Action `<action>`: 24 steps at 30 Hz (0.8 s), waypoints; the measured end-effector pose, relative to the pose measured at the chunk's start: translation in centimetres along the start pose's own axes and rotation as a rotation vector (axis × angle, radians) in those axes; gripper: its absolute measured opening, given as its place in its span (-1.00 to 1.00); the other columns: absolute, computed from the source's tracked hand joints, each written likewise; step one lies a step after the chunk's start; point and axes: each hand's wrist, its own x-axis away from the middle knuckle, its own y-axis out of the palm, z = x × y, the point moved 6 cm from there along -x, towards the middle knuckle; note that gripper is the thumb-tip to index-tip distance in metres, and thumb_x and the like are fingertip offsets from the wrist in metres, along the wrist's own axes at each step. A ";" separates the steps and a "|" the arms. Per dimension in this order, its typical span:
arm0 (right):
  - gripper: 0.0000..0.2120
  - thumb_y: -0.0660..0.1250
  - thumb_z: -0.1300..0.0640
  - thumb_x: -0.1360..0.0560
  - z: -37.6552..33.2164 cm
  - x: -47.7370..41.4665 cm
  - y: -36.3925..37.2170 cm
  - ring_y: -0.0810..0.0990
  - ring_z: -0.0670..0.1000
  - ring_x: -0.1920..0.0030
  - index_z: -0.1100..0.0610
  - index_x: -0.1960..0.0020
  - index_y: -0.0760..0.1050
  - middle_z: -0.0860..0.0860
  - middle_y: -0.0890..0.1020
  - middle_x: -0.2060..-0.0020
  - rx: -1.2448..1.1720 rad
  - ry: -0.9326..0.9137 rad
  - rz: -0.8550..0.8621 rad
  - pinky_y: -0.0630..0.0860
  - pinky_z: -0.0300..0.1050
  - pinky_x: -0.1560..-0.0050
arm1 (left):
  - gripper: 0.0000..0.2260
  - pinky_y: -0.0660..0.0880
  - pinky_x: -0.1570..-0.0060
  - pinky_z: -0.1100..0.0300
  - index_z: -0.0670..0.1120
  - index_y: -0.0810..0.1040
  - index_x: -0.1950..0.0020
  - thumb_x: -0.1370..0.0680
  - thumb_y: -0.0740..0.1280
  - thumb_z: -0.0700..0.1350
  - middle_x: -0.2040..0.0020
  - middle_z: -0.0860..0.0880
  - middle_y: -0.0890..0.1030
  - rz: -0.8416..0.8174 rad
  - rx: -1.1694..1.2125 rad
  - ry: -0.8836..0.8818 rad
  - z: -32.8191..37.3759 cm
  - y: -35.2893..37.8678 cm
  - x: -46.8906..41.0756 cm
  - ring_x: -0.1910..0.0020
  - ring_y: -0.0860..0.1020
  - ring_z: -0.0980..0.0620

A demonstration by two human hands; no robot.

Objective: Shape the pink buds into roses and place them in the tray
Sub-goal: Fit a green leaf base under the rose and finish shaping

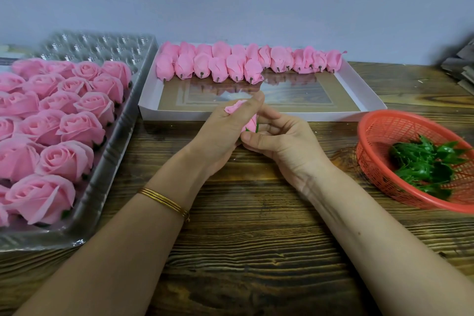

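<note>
From your head camera, both of your hands meet over the middle of the wooden table (243, 244), just in front of the white box (256, 116). Your left hand (220, 136) (the one with the gold bangle (164, 200) on its wrist) has its fingers curled round a pink bud (237, 106), with the thumb lying across the top. A fold of petal shows above the knuckles. Your right hand (284, 147) comes in from the other side, its fingertips pinching the bud's lower end, where a sliver of green shows. Most of the bud is hidden between your hands, so how far it has opened is hard to tell.

To your left sits the clear plastic tray (102, 187). Finished pink roses (64, 120) stand in close rows across its near part, and bare moulded cups show at its far end.

Inside the white box, the unshaped buds (230, 63) lie in a line along the far wall, doubled at the left, with their dark stubs pointing towards you. The rest of the box floor is glossy and reflects them.

To your right, a red mesh basket (379, 133) holds a heap of green plastic leaf pieces (425, 164). Something grey and stacked (461, 64) sits at the far right edge, too blurred to name.
</note>
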 end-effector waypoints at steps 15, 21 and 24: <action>-0.72 0.35 0.49 -0.40 0.0 0.0 0.4 0.62 -0.16 0.34 0.21 -0.01 0.60 -0.05 0.65 0.38 0.040 -0.035 -0.081 0.58 -0.29 0.11 | -0.88 0.57 0.04 0.10 -0.04 0.67 0.13 -0.36 0.49 -0.10 0.13 -0.11 0.63 0.034 0.096 0.019 0.1 -0.9 -0.2 0.10 0.60 -0.07; -0.78 0.39 0.47 -0.37 -0.1 -0.3 -0.5 0.64 -0.09 0.33 0.29 0.01 0.60 0.01 0.67 0.37 0.036 -0.069 0.024 0.54 -0.29 0.26 | -0.73 0.61 0.01 0.14 -0.15 0.58 0.00 -0.32 0.48 -0.22 0.11 -0.10 0.64 0.009 0.188 0.022 0.2 -0.9 -0.1 0.09 0.64 -0.02; -0.77 0.40 0.46 -0.36 0.0 -0.5 -1.1 0.67 -0.03 0.27 0.30 0.00 0.60 0.08 0.70 0.29 0.026 -0.082 0.090 0.55 -0.26 0.27 | -0.63 0.59 -0.09 0.11 -0.21 0.56 -0.12 -0.34 0.49 -0.23 -0.05 -0.22 0.66 -0.020 0.168 -0.018 -0.1 -0.6 0.0 -0.07 0.65 -0.09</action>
